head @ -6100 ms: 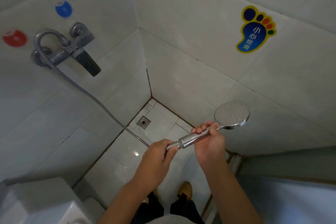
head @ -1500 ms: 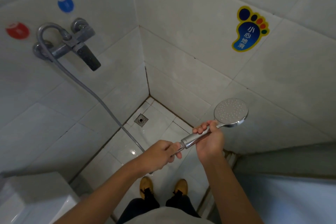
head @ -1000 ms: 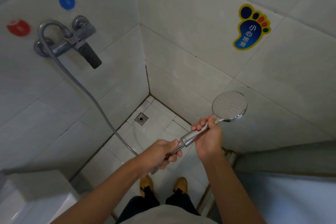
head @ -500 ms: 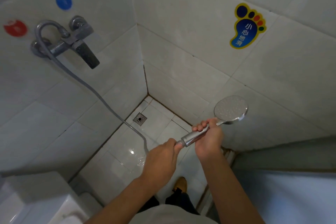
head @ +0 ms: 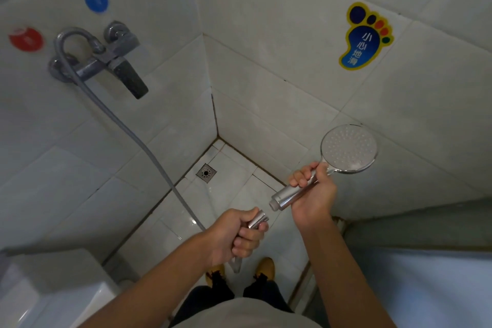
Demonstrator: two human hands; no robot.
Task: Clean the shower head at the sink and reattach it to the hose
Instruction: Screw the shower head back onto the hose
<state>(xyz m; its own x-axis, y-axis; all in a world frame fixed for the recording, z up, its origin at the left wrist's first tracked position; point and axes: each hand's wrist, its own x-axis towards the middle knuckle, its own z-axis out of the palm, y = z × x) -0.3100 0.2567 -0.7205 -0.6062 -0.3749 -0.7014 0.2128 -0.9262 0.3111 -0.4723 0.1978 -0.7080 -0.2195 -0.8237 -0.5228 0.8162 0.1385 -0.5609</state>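
The chrome shower head [head: 348, 148] points its round spray face up toward me, and my right hand [head: 312, 194] grips its handle. The open threaded end of the handle [head: 275, 201] hangs free, apart from the hose. My left hand [head: 237, 234] grips the hose's metal end nut [head: 259, 220], a short gap below and left of the handle end. The grey hose [head: 127, 128] runs from my left hand up to the wall mixer tap [head: 101, 58].
White tiled walls meet in a corner ahead. A floor drain [head: 205, 172] sits in the wet floor below. A foot-shaped sticker [head: 364, 37] is on the right wall. A white fixture [head: 53, 295] stands at lower left. My shoes [head: 263, 269] are below my hands.
The shower head has come off the hose. My left hand has dropped down with the hose nut and my right hand has lifted the head away to the right.
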